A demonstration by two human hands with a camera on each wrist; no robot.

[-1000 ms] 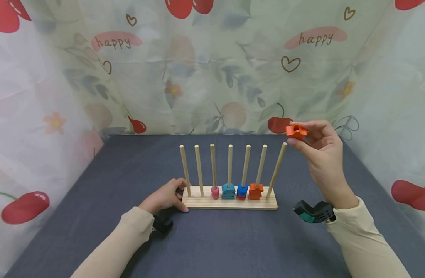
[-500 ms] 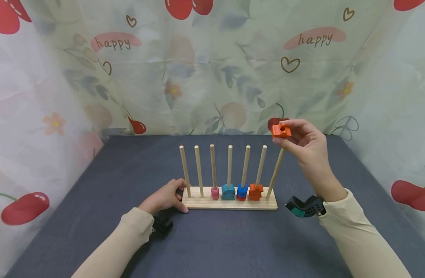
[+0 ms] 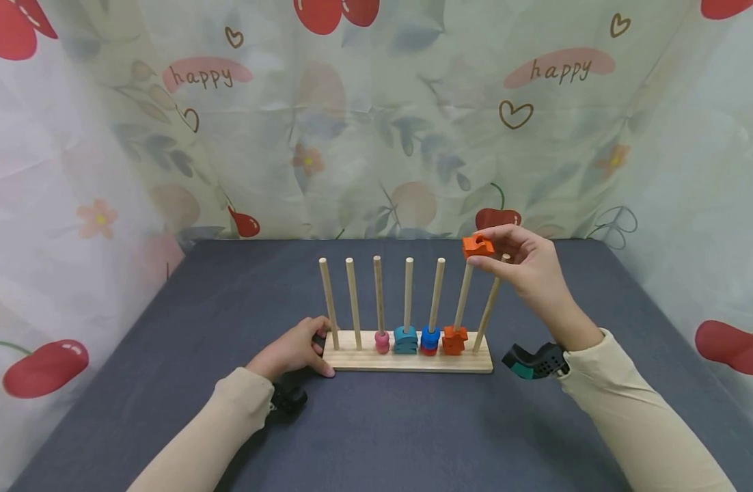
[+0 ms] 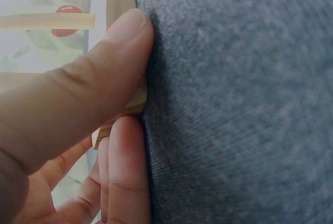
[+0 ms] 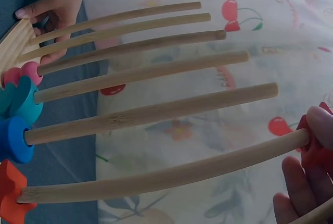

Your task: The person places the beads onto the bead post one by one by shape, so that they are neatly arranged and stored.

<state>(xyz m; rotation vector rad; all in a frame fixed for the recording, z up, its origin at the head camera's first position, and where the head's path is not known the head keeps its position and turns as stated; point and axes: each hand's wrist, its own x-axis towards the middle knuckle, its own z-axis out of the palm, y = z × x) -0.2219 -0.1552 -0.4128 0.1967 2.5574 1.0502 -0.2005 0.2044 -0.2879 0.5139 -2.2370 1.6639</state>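
An orange star-shaped bead [image 3: 477,246] with a centre hole is pinched between thumb and fingers of my right hand [image 3: 530,268]. It sits right at the top of the sixth peg from the left; in the right wrist view the tip of that peg [image 5: 250,156] meets the bead. My left hand [image 3: 293,348] grips the left end of the wooden peg board [image 3: 401,364], thumb along its front edge. Low on the pegs are pink beads [image 3: 382,342], teal arched beads [image 3: 405,339], a blue-over-red stack [image 3: 430,339] and orange star beads [image 3: 454,340].
Several upright pegs [image 3: 408,294] rise from the board; the two leftmost and the rightmost peg [image 3: 492,301] are bare. The board lies on a dark grey cloth-covered table [image 3: 401,437]. A printed curtain [image 3: 376,123] surrounds the table's back and sides.
My right hand has carried the orange bead left and, over the last half second, slightly down, from right of the rightmost peg to the sixth peg's top. My left hand stays on the board.
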